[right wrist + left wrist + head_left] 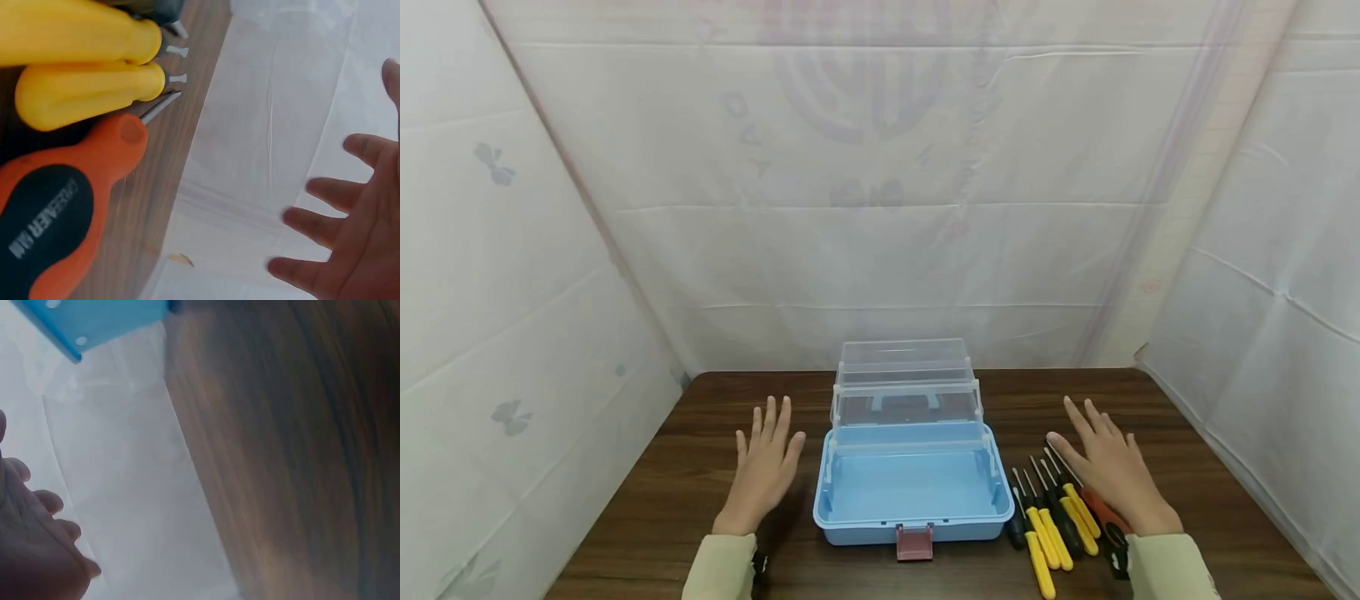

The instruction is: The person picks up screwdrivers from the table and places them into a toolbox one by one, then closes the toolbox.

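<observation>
A light blue toolbox [917, 487] stands on the wooden table with its clear lid [904, 367] raised at the back and its clasp [913, 543] hanging down in front. Its blue tray is bare inside. My left hand [763, 475], fingers spread, is left of the box and holds nothing. On the other side, my right hand [1116, 471] is spread too, over the far-right end of a row of screwdrivers. Several have yellow handles [1048, 537]; a red-orange and black one [119, 150] lies nearest that hand.
The dark wooden table [700, 467] ends at a pale cloth wall [880, 250] behind. Similar cloth sheets hang at the left [535, 292] and right [1270, 275]. The raised lid rises above the back of the toolbox.
</observation>
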`<state>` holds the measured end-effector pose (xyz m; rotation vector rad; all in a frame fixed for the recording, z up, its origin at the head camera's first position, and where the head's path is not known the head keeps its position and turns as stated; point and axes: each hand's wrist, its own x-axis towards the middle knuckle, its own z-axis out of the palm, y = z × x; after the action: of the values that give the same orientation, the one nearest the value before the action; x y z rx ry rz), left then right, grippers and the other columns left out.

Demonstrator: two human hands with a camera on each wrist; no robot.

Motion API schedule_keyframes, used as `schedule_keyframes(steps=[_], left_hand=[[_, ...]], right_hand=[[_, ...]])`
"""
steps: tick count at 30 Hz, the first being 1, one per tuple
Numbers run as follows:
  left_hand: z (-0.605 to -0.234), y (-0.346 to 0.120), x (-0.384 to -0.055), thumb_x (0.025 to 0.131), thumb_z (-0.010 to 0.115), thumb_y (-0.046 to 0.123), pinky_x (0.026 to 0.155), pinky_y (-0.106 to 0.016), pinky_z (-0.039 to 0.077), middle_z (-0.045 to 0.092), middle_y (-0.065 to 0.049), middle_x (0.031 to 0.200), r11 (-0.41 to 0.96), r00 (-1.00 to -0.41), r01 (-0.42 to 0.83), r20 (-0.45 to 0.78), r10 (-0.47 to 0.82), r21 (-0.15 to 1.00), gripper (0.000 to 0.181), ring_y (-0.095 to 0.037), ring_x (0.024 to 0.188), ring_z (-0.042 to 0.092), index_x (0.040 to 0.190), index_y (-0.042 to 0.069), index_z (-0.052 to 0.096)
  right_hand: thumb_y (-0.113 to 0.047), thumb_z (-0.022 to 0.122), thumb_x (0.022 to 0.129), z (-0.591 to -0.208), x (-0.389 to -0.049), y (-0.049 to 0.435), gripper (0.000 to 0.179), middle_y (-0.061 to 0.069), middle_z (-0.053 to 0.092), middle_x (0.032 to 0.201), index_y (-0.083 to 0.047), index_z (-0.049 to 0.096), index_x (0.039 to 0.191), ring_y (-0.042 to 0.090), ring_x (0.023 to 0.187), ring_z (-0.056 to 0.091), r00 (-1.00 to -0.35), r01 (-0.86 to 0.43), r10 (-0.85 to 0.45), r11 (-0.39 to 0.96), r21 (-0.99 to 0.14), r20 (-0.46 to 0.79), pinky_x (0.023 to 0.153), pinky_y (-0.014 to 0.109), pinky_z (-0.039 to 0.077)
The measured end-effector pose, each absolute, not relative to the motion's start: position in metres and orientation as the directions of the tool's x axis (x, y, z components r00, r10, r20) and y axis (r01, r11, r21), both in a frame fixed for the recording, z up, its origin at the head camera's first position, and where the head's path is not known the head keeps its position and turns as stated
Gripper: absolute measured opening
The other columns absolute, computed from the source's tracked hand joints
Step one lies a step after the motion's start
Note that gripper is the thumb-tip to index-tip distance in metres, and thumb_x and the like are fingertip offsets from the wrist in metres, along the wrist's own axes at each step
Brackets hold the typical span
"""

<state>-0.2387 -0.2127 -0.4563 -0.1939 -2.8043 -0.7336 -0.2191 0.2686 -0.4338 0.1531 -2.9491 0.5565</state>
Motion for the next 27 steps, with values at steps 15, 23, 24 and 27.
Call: schedule_keyframes(steps=[15, 23, 24, 27], left_hand=[[-0.465, -0.198, -0.24, 0.1, 0.023, 0.057, 0.116, -0.061, 0.006, -0.003, -0.007, 0.163, 0.449, -0.997, 0.032, -0.003, 0.077, 0.893, 0.071, -0.035, 0.149, 0.001, 0.155, 0.021, -0.004], [-0.478, -0.188, -0.241, 0.104, 0.025, 0.046, 0.117, -0.059, 0.003, 0.006, -0.015, 0.162, 0.213, -0.989, -0.049, -0.077, 0.125, 0.976, 0.066, -0.037, 0.148, 0.002, 0.155, 0.011, 0.003], [-0.479, -0.187, -0.241, 0.104, 0.025, 0.046, 0.117, -0.058, 0.003, 0.006, -0.015, 0.162, 0.188, -0.988, -0.062, -0.087, 0.129, 0.98, 0.066, -0.037, 0.148, 0.003, 0.155, 0.01, 0.003], [-0.483, -0.184, -0.242, 0.105, 0.023, 0.043, 0.117, -0.058, 0.004, 0.004, -0.016, 0.162, 0.129, -0.983, -0.098, -0.116, 0.141, 0.987, 0.064, -0.038, 0.148, 0.002, 0.155, 0.01, 0.002]], right_hand=[[-0.054, 0.04, 0.098, -0.437, -0.221, 0.302, 0.077, 0.041, 0.038, 0.139, 0.008, 0.035, 0.143, 0.057, 0.115, 0.049, -0.973, 0.006, -0.121, 0.839, -0.544, -0.196, 0.084, 0.063, 0.046], [-0.044, 0.048, 0.098, -0.446, -0.216, 0.318, 0.067, 0.018, 0.066, 0.103, 0.011, 0.042, 0.136, 0.022, 0.083, 0.064, -0.928, 0.127, -0.141, 0.75, -0.649, -0.344, 0.068, 0.044, 0.055], [-0.043, 0.048, 0.099, -0.447, -0.216, 0.32, 0.067, 0.014, 0.067, 0.101, 0.012, 0.042, 0.135, 0.021, 0.083, 0.063, -0.927, 0.124, -0.149, 0.745, -0.656, -0.344, 0.067, 0.043, 0.055], [-0.041, 0.048, 0.099, -0.45, -0.215, 0.323, 0.065, 0.014, 0.066, 0.101, 0.014, 0.044, 0.133, 0.023, 0.085, 0.064, -0.923, 0.107, -0.176, 0.736, -0.668, -0.341, 0.069, 0.043, 0.055]])
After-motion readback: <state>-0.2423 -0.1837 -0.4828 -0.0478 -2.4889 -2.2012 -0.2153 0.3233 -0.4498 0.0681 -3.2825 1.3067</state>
